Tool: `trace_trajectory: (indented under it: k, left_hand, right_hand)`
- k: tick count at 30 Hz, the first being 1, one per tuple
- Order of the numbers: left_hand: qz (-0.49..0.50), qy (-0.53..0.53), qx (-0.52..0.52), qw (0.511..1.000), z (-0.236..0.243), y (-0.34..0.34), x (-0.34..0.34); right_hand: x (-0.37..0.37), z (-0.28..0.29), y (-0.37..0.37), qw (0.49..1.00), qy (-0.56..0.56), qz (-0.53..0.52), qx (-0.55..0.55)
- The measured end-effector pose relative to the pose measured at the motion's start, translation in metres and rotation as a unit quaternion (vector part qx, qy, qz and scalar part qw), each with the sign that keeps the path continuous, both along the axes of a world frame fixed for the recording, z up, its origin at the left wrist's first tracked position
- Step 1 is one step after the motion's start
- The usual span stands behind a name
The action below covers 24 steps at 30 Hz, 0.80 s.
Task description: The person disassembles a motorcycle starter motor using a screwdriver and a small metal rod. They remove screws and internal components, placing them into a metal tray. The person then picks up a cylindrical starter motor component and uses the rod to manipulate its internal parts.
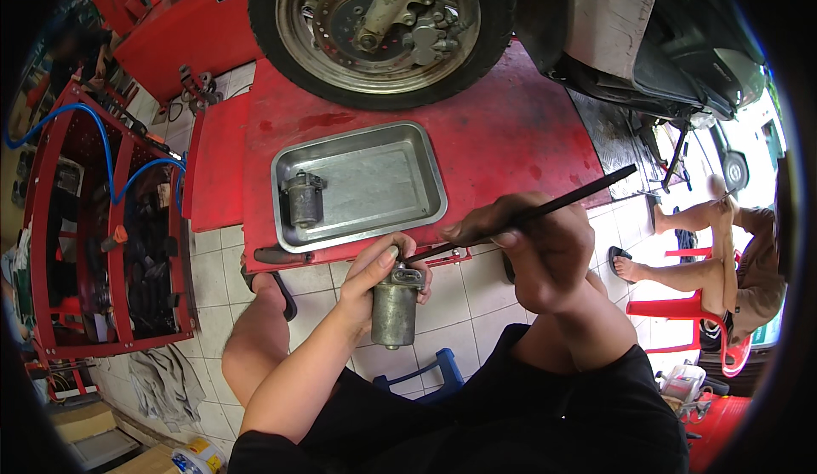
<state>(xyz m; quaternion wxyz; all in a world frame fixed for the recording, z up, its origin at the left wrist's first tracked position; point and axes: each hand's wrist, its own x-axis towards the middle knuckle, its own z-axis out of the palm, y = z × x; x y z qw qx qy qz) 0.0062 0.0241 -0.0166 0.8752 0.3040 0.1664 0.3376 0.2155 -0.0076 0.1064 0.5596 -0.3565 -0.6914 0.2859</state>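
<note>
My left hand (368, 285) is closed around a small grey metal cylindrical motor (394, 314), likely a starter motor, its rounded end pointing down. In my right hand (551, 248) is a long, dark, slim tool (587, 191), slanted with its wider end up to the right. Its thin tip reaches the top of the motor by my left fingers, which partly hide the contact; the tip's kind cannot be made out. Just beyond my hands, a shallow metal tray (379, 180) lies on the red platform (511, 125). A second, similar motor (303, 200) rests at the tray's left side.
A motorcycle wheel (383, 99) stands at the platform's far side. A dark handle (279, 256) lies at its near left edge. To the left is a red tool cart (119, 304) with a blue hose (109, 168). A person (723, 261) sits at right; a blue stool (442, 376) is below me.
</note>
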Motion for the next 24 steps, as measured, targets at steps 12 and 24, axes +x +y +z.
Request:
trace_trajectory:
  k: [12,24]
  left_hand:
    - [0.000,-0.006,0.005,1.000,-0.0018,-0.0006,0.0008]
    - [-0.006,-0.014,0.003,1.000,-0.0013,0.0000,0.0001]
  right_hand:
    - [-0.0020,-0.0013,-0.0032,0.999,0.004,0.041,0.000]
    - [-0.0037,0.0038,-0.0053,1.000,-0.013,0.004,-0.005]
